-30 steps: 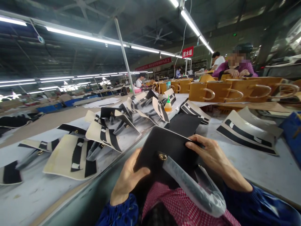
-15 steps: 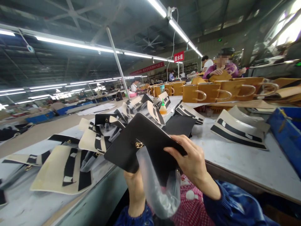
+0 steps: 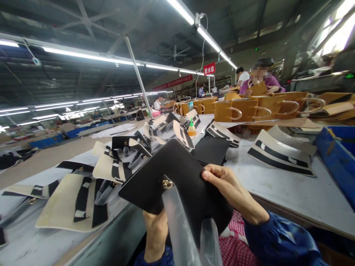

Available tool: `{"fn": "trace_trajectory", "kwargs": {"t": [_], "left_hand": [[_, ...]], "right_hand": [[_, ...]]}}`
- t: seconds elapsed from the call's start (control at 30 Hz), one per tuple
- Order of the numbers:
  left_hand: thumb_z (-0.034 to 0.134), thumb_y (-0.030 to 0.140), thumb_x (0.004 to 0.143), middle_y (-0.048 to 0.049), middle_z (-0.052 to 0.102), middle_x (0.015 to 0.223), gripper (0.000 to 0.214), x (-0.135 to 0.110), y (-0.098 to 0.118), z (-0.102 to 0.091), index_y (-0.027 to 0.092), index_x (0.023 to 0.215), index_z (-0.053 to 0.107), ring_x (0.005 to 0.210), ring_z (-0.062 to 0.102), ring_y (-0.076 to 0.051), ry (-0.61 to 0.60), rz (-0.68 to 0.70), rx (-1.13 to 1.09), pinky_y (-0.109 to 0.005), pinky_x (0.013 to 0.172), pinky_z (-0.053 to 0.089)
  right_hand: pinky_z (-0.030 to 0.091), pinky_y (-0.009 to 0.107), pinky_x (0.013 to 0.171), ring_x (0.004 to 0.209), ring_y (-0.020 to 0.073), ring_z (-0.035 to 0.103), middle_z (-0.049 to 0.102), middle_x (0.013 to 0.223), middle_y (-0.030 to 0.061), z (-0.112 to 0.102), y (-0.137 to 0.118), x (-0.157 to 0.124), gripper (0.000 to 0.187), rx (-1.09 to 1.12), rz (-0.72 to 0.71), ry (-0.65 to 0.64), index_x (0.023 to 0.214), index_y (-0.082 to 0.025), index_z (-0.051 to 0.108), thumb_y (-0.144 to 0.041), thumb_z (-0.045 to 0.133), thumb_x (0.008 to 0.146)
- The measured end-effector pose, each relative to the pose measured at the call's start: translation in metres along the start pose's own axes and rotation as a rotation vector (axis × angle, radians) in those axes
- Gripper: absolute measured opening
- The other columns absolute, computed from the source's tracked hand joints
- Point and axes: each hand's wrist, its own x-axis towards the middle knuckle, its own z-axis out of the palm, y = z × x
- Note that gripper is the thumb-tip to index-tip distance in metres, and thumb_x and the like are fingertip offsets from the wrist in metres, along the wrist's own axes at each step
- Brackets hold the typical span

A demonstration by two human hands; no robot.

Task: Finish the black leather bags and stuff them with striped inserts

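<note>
The right hand (image 3: 229,184) pinches the edge of the black panel (image 3: 183,166) above the lap, fingers (image 3: 213,178) nearly together; the left hand (image 3: 156,227) is beneath, its fingers hidden, grip unclear. A wrapped handle (image 3: 179,218) hangs in front. Beyond, a bottle (image 3: 191,130) stands on the table (image 3: 280,195). A red sign (image 3: 209,69) reads "胶水组".

A smooth, black, leather-like bag panel (image 3: 191,177) with rounded corners is held up off any surface, its plain face towards the viewer. It sits at a slant, one corner pointing left and another up, and its lower right part curves downward. A shiny gold-coloured metal fitting (image 3: 167,183) is set in the face, left of the middle. From it hangs a strap handle wrapped in cloudy, see-through plastic (image 3: 180,225); two wrapped lengths run down side by side, a gap between them, past the lower edge of view.
</note>
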Motion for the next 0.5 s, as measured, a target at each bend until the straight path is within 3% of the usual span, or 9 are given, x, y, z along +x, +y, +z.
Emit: {"fn": "trace_trajectory", "kwargs": {"t": [0.13,0.27,0.33,0.5], "left_hand": [[0.076,0.033,0.076,-0.0029,0.08,0.092,0.012,-0.002,0.007,0.01,0.027,0.085,0.08,0.094,0.074,-0.033,-0.062,-0.043,0.018,-0.046,0.091,0.062],[0.077,0.037,0.078,-0.0038,0.079,0.096,0.018,-0.008,-0.001,0.024,0.023,0.089,0.079,0.097,0.074,-0.031,-0.01,-0.033,-0.021,-0.043,0.093,0.061],[0.078,0.039,0.076,-0.0037,0.08,0.097,0.024,-0.01,-0.009,0.024,0.021,0.092,0.079,0.097,0.074,-0.031,0.017,-0.028,-0.054,-0.041,0.093,0.061],[0.083,0.038,0.07,-0.0038,0.08,0.094,0.028,-0.006,-0.021,0.011,0.021,0.092,0.08,0.089,0.076,-0.032,-0.019,-0.011,-0.091,-0.04,0.083,0.065]], "right_hand": [[0.049,0.029,0.068,0.074,0.0177,0.061,0.068,0.08,0.0025,0.011,-0.008,0.006,0.038,-0.264,-0.289,0.179,0.089,-0.02,0.068,-0.054,0.077,0.074],[0.044,0.028,0.062,0.059,0.0135,0.051,0.059,0.065,-0.0007,0.021,-0.011,0.008,0.031,-0.49,-0.505,0.398,0.069,-0.02,0.06,-0.046,0.074,0.079],[0.04,0.026,0.057,0.055,0.0116,0.047,0.054,0.06,-0.002,0.02,-0.01,0.007,0.034,-0.46,-0.459,0.38,0.065,-0.02,0.057,-0.046,0.07,0.083],[0.031,0.024,0.048,0.052,0.0098,0.038,0.045,0.056,-0.0037,0.01,-0.011,0.007,0.046,-0.204,-0.181,0.145,0.063,-0.019,0.051,-0.058,0.058,0.087]]}}
